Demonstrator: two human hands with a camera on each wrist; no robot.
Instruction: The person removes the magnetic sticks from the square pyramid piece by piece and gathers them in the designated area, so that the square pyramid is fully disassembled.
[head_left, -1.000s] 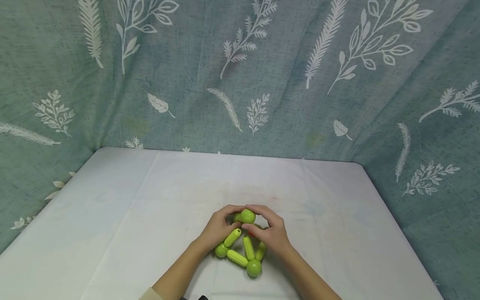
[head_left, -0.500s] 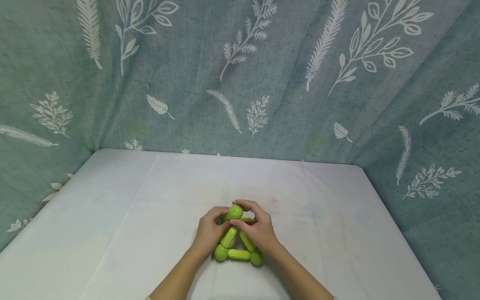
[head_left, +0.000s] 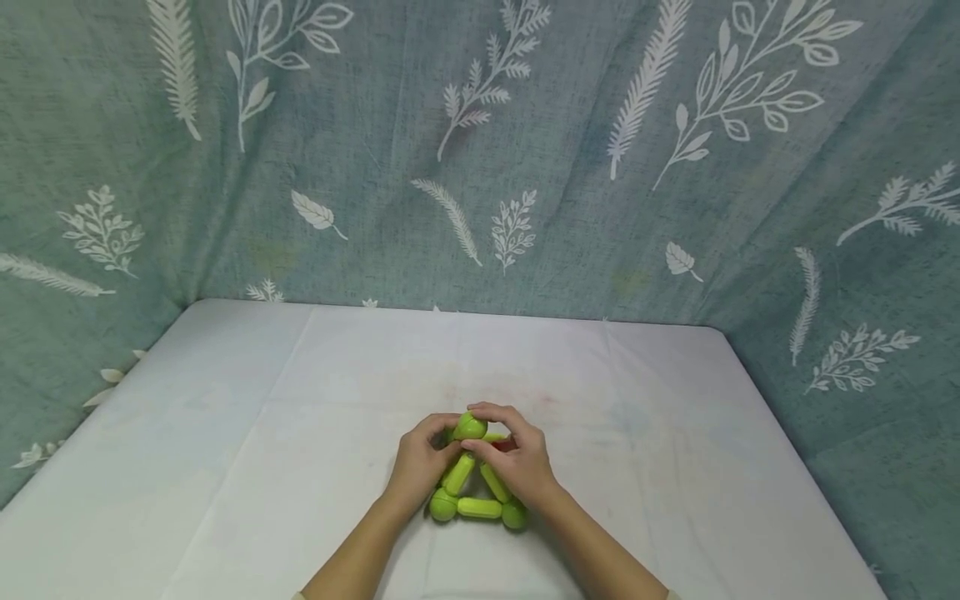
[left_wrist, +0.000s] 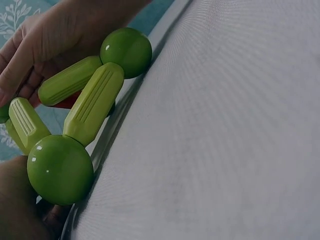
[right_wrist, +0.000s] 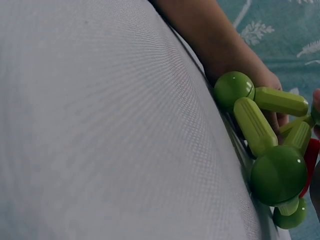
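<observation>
Both hands, left [head_left: 420,468] and right [head_left: 517,467], still pinch the top ball [head_left: 470,427]; frame [head_left: 478,507] now upright, rods closed into a pyramid, barely moving.

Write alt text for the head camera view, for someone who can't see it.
Two hands, left hand and right hand, hold the top ball of a green pyramid of rods and balls on a white table, with leaf-print teal curtains behind.

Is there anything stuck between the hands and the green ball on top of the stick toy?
Nothing visible. The left hand and right hand both have fingers right on the top green ball, which sits on the green sticks above the white table.
</observation>
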